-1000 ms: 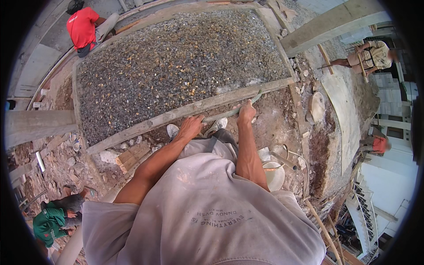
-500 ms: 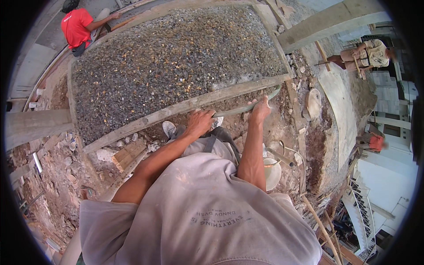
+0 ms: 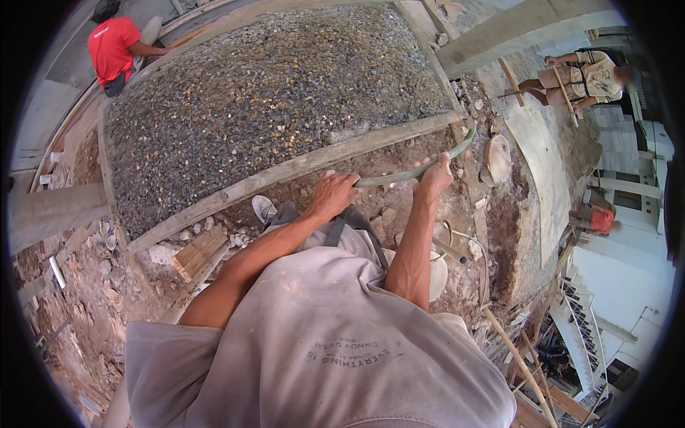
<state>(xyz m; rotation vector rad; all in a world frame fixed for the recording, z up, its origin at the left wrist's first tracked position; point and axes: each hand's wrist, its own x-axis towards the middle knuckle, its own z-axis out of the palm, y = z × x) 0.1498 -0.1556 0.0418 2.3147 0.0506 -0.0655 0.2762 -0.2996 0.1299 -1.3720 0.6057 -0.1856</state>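
Observation:
My left hand is closed around one end of a muddy green hose, just on my side of the plank edge of a gravel bed. Farther along, my right hand wraps the same hose, its thumb lying along it. Past that hand the hose bends up and away to a free end near the bed's right corner. Both hands are in front of me at about waist height. No water shows coming from it.
Rubble and bare soil lie around my shoe. Timber pieces rest at left, a pale bucket stands right of my right forearm, and a round pan sits farther right. A person in red crouches beyond the bed; others stand at right.
Both hands and the hose have shifted to the right, and the hose's free end points farther up and right. The crouching person's arm has drawn lower along the bed's edge.

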